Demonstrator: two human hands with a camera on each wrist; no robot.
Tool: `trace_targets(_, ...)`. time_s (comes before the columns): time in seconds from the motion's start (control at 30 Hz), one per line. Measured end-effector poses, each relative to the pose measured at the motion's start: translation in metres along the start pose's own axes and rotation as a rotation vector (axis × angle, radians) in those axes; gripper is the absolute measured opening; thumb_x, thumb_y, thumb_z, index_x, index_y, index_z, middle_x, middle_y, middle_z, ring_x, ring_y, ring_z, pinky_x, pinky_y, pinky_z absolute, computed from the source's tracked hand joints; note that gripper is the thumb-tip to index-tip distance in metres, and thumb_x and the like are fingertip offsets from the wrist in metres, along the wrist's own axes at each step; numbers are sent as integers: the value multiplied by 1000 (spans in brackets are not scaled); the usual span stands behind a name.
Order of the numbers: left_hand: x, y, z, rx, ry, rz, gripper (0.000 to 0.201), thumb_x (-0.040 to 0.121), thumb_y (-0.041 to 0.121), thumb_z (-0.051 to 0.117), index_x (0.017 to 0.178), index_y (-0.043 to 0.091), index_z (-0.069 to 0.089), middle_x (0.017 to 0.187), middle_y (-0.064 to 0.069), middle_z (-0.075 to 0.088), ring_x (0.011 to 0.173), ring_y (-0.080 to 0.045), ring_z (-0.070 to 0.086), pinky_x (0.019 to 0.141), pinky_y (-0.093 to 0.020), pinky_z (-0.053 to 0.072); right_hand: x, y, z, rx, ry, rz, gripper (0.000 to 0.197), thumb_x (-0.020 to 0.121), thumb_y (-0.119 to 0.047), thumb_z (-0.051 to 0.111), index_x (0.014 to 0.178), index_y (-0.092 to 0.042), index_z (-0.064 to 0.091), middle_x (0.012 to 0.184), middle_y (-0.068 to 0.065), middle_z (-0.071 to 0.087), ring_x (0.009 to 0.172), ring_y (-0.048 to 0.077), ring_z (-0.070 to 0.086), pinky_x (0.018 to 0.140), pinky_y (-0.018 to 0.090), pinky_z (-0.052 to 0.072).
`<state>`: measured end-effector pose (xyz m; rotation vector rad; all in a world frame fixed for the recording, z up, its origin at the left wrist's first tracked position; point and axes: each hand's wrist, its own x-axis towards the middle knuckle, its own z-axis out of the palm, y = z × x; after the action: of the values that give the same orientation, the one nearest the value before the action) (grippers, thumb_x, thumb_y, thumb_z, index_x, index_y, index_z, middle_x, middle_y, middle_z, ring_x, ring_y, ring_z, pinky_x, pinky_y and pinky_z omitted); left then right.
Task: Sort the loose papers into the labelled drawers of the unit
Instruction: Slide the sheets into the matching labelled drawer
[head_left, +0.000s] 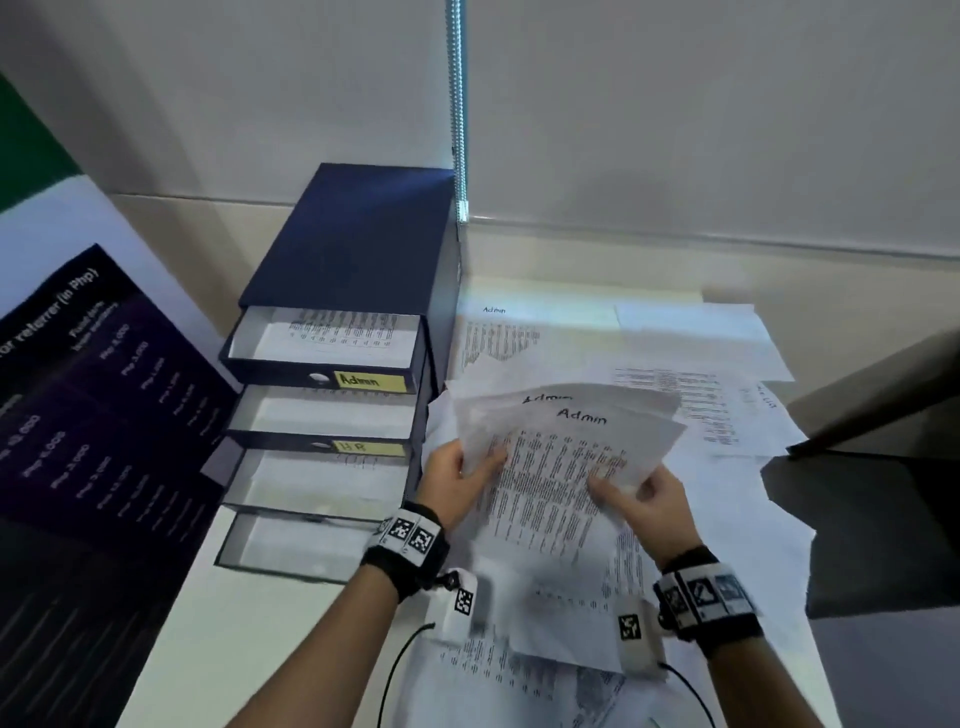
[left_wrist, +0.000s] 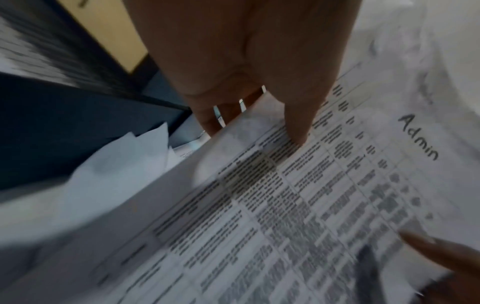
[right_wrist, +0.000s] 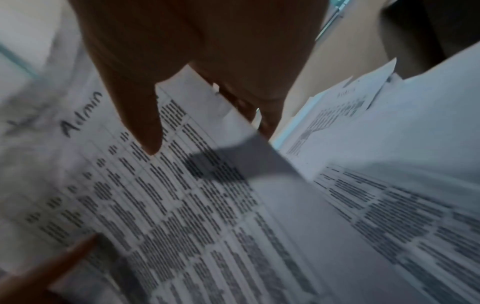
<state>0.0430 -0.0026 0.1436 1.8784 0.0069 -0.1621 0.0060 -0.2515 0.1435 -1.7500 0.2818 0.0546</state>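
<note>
While both hands pinch it, the Admin sheet (head_left: 566, 467) hangs lifted above the loose papers (head_left: 701, 374), just right of the drawer unit (head_left: 358, 249). It's white, with a dense printed table and "Admin" handwritten on top. Left hand (head_left: 452, 478) grips its left edge, right hand (head_left: 649, 499) its right edge. Its long axis runs away from the person, heading at the far end.

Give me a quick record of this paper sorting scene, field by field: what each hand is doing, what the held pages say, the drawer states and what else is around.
left hand: grips left edge of held sheets
right hand: grips their right edge
heading on held sheets: Admin, handwritten
drawer unit: dark blue, four drawers pulled open
top drawer: labelled Admin, printed sheet inside
second drawer: labelled HR
loose papers: scattered on the table right of the unit
</note>
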Motion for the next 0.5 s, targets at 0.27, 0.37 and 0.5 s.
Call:
trace_targets(0.27, -4, 28, -87, -235, 80, -28, 78, 84, 50, 70, 147, 26, 30, 116, -1, 73, 104, -14, 71, 85, -33, 57, 28, -94, 58, -130, 54, -330, 42, 93, -27, 65, 131, -15, 51, 110, -13, 64, 95, -7, 61, 77, 14, 51)
trace_targets(0.37, -19, 18, -130, -92, 4, -126, 69, 93, 41, 64, 150, 28, 27, 112, 2, 73, 100, -17, 71, 82, -31, 54, 50, -123, 97, -60, -2, -335, 66, 93, -25, 63, 147, -34, 26, 133, -5, 59, 118, 6, 59, 96, 23, 50)
trace_targets(0.5, -51, 16, -178, -235, 141, -126, 36, 103, 8, 50, 138, 13, 48, 122, -9, 70, 112, -27, 68, 95, -43, 54, 55, -147, 147, -176, -246, -178, 77, 96, -16, 59, 154, -36, 12, 158, 2, 31, 142, 29, 32, 115, 48, 31)
